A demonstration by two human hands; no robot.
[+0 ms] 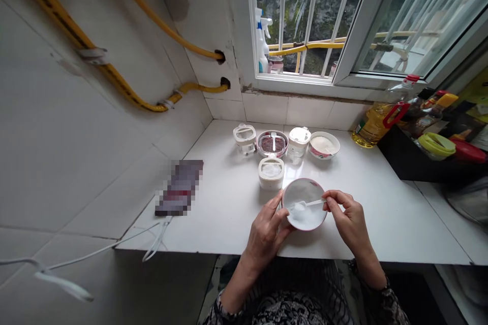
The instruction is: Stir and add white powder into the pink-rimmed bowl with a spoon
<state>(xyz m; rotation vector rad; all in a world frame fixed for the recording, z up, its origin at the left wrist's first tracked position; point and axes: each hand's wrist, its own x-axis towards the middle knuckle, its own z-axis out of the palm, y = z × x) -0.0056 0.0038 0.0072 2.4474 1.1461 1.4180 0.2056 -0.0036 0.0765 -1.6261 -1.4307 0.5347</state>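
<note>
A white bowl (pixel 310 221) with a thin pink rim stands near the counter's front edge, with white granules inside. My left hand (pixel 267 228) is wrapped round the bowl's left side, thumb at the rim. Between the thumb and fingers of my right hand (pixel 345 216) is the handle of a small white spoon (pixel 314 202); its scoop end rests at the granules in the bowl. Just behind the bowl is a lidded container (pixel 271 173) of white contents.
Along the back stand two lidded jars (pixel 245 138) (pixel 299 141), a bowl of dark red contents (pixel 272 145) and a bowl of pale grains (pixel 324 145). An oil bottle (pixel 371 122) and a black box (pixel 400 157) of condiments are right. A blurred dark object (pixel 180 188) and cables lie left.
</note>
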